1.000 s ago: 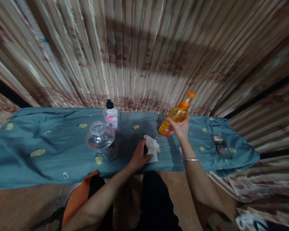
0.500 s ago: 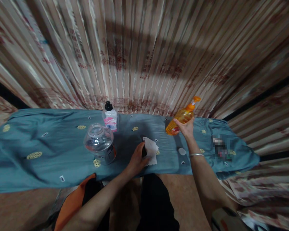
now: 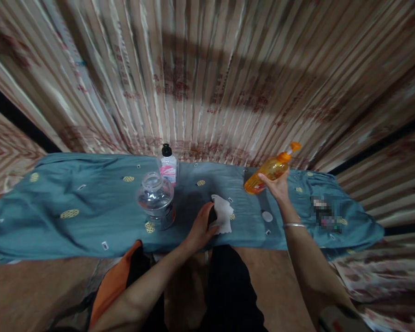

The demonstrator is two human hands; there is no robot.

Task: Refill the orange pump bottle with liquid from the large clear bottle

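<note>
My right hand (image 3: pixel 278 185) is closed around an orange pump bottle (image 3: pixel 268 174) of clear yellow-orange liquid. The bottle leans to the right, pump head up and base low over the cloth. My left hand (image 3: pixel 202 229) is closed on a small black object (image 3: pixel 212 215), mostly hidden by the fingers. Against it lies a white scalloped-edged piece of cloth or paper (image 3: pixel 223 213), which the fingertips touch. To the left stand a clear wide-mouthed plastic jar (image 3: pixel 156 196) and, behind it, a bottle with a pink label and black cap (image 3: pixel 168 168). A pale round disc (image 3: pixel 267 216) lies below the orange bottle.
A blue-green patterned cloth (image 3: pixel 100 198) covers the narrow surface in front of me. A pixelated item (image 3: pixel 325 214) lies toward its right end. Pleated curtains (image 3: pixel 200 83) hang close behind, with dark bars (image 3: pixel 17 115) at both sides.
The view has shifted, so everything sits a little farther right in the picture. The orange bottle leans slightly more to the right. Both hands keep their hold.
</note>
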